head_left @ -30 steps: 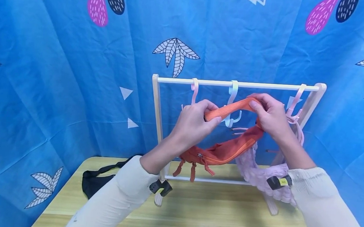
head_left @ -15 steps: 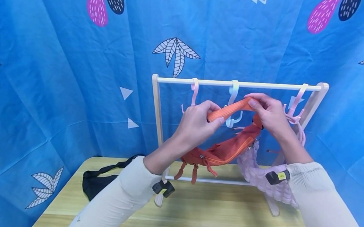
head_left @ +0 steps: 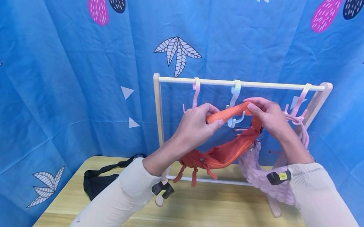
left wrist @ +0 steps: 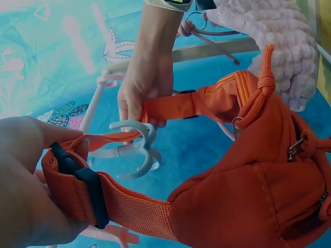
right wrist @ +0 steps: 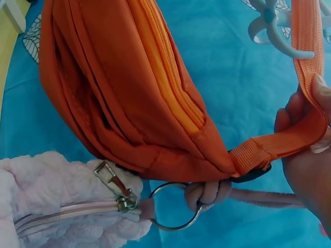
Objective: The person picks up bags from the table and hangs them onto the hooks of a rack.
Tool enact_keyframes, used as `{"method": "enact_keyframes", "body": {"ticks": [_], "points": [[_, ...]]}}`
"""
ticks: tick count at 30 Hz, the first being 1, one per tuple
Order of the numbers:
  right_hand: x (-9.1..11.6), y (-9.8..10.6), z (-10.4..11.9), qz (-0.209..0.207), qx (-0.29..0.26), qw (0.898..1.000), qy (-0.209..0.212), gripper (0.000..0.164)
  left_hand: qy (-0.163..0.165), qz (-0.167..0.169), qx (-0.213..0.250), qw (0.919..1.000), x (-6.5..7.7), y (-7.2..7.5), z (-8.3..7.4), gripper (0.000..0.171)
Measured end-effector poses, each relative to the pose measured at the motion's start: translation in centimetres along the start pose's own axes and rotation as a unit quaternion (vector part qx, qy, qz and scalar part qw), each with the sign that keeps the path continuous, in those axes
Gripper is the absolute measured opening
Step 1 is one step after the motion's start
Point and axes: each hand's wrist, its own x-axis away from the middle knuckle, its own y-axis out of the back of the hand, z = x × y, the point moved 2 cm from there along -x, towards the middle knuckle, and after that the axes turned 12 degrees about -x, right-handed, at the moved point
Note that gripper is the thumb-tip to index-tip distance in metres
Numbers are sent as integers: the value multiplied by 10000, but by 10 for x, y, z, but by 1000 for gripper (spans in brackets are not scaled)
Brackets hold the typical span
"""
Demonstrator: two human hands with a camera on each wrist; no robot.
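Observation:
An orange fanny pack [head_left: 221,154] hangs by its webbing strap [head_left: 225,114] between both hands, in front of a rack. My left hand [head_left: 197,123] pinches the strap beside a black buckle [left wrist: 94,194], seen in the left wrist view. Farther right, my right hand [head_left: 270,117] pinches the strap between thumb and fingers. A pale blue hook [head_left: 232,123] hangs from the rack's bar between the hands. One upturned prong of it shows in front of the strap. Zipper pulls dangle from the pack's lower left end.
The white rack bar [head_left: 213,82] also carries a pink hook [head_left: 196,92] at left and another pink hook [head_left: 301,100] at right. A fluffy lilac bag [head_left: 261,175] hangs at right. A black bag [head_left: 97,183] lies on the wooden table [head_left: 213,216].
Both hands have lowered the strap slightly at the blue hook. A prong tip that stood below the strap now overlaps its front. Both hands keep their grip.

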Motion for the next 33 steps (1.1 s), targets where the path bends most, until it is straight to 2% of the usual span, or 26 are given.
{"method": "enact_keyframes", "body": {"ticks": [5,13,23,27,33], "points": [[8,0,-5,46,-82,9999,118,42,101,64,-74,9999,3,-2,5,36],[24,-6,-12,-26,-97,9998,-161,45,197,128,-109,9997,10,-9,16,35],[43,-21,-24,-82,-487,9988,10,47,400,207,3,9990,22,-22,33,38],[49,-28,-29,-151,-596,9981,33,46,424,180,91,9989,24,-26,37,38],[57,-38,-34,-298,-751,9966,-159,49,474,67,187,9987,26,-34,44,39]]}}
